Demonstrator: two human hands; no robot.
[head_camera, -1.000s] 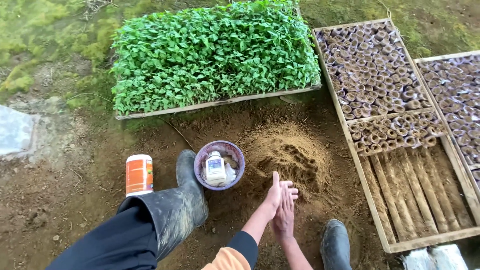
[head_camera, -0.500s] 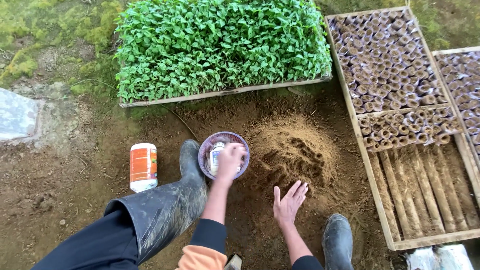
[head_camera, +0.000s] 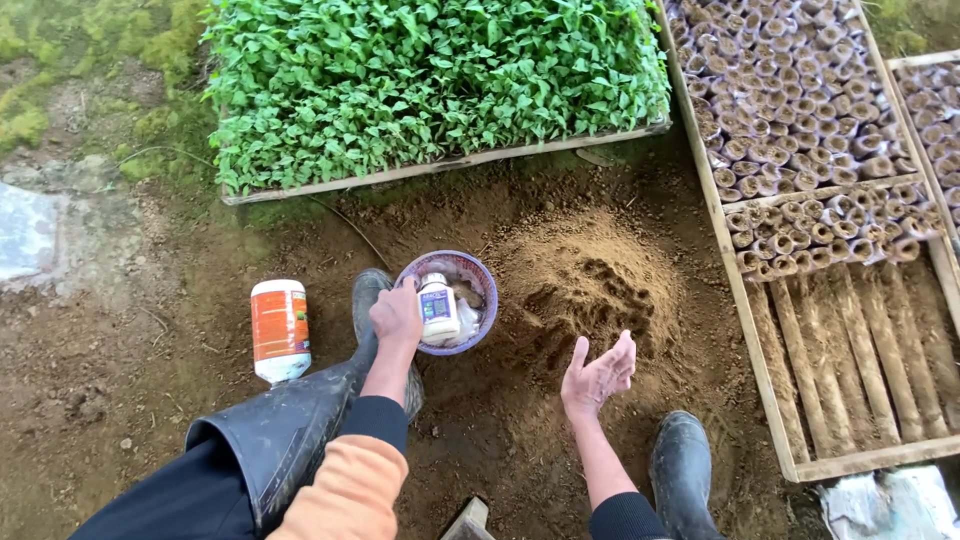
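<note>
My left hand (head_camera: 396, 315) grips a small white bottle (head_camera: 438, 308) that stands in a purple bowl (head_camera: 482, 285) on the bare ground. My right hand (head_camera: 598, 376) hovers open, palm up, fingers apart, just in front of a mound of loose brown soil (head_camera: 590, 280). Finger marks show in the near side of the mound. An orange and white bottle (head_camera: 279, 330) lies left of my left rubber boot (head_camera: 300, 420).
A wooden tray of dense green seedlings (head_camera: 430, 80) sits at the back. To the right a wooden frame (head_camera: 770, 400) holds several soil-filled paper tubes (head_camera: 800, 110). My right boot (head_camera: 683, 470) stands beside the frame. A grey slab (head_camera: 25, 230) lies at the far left.
My hands were together over the ground; the left one reached into the bowl and closed on the white bottle, while the right opened palm up near the mound.
</note>
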